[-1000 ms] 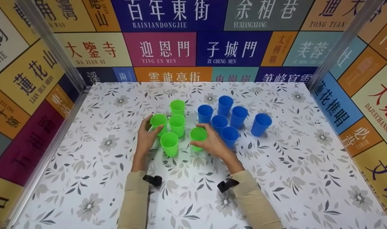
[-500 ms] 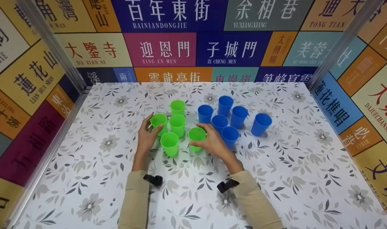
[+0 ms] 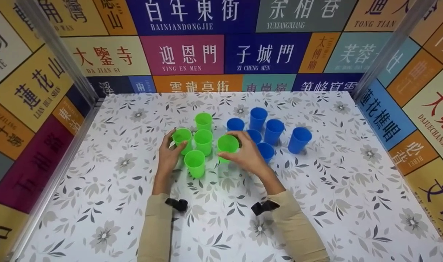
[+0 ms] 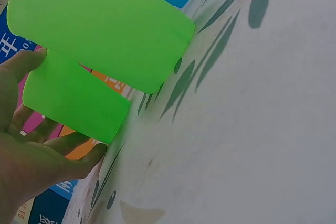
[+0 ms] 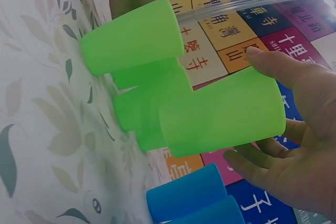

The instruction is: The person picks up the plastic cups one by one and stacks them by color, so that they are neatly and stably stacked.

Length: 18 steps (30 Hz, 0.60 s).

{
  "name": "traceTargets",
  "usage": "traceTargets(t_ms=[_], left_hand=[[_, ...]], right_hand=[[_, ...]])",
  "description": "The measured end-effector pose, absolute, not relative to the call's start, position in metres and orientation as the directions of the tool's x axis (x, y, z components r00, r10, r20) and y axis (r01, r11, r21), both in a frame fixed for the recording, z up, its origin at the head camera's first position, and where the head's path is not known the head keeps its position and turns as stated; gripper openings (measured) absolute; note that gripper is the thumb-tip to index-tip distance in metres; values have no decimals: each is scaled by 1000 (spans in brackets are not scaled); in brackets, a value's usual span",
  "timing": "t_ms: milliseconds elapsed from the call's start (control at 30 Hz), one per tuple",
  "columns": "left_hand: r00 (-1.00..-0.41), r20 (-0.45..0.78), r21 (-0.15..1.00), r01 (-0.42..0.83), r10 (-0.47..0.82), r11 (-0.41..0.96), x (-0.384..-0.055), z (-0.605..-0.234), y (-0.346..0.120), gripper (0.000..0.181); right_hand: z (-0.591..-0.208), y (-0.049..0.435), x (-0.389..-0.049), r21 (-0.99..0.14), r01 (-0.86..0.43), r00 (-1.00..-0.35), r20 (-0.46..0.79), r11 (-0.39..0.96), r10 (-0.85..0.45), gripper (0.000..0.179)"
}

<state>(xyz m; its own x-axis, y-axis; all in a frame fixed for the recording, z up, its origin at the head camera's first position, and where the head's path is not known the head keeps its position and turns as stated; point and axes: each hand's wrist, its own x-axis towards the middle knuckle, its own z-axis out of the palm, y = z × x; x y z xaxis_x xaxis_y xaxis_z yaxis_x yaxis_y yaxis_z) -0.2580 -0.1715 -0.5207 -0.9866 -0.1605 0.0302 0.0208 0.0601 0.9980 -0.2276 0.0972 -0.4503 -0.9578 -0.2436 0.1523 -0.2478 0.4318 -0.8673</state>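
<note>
Near the middle of the table in the head view, several green cups stand upright. My left hand (image 3: pixel 167 155) holds the leftmost green cup (image 3: pixel 181 136), thumb at the near side and fingers around the far side; this cup rests on the table. My right hand (image 3: pixel 249 155) grips another green cup (image 3: pixel 227 143) between thumb and fingers. In the right wrist view this cup (image 5: pixel 226 114) looks raised off the tabletop. Between the hands stand a near green cup (image 3: pixel 194 163), a middle one (image 3: pixel 203 142) and a far one (image 3: pixel 203 121).
Several blue cups (image 3: pixel 273 131) stand upright just right of my right hand, which partly hides two of them. One blue cup (image 3: pixel 299 140) stands apart at the right. The table (image 3: pixel 221 218) has a floral cover, with sign-printed walls (image 3: pixel 185 54) behind and at both sides.
My right hand has lifted its green cup and moved slightly away from me, now covering more of the blue cups. The left hand keeps its hold, and the other cups have stayed put.
</note>
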Motion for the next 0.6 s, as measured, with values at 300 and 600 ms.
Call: traceTargets(t_ms=[300, 600], left_hand=[[-990, -2, 998, -10, -139, 61, -258, -522, -171, 73], [-990, 16, 997, 7, -137, 71, -259, -521, -173, 73]], right_hand=[[-424, 92, -239, -858, -282, -943, 167, 429, -287, 75], [-397, 74, -252, -826, -303, -940, 176, 475, -293, 76]])
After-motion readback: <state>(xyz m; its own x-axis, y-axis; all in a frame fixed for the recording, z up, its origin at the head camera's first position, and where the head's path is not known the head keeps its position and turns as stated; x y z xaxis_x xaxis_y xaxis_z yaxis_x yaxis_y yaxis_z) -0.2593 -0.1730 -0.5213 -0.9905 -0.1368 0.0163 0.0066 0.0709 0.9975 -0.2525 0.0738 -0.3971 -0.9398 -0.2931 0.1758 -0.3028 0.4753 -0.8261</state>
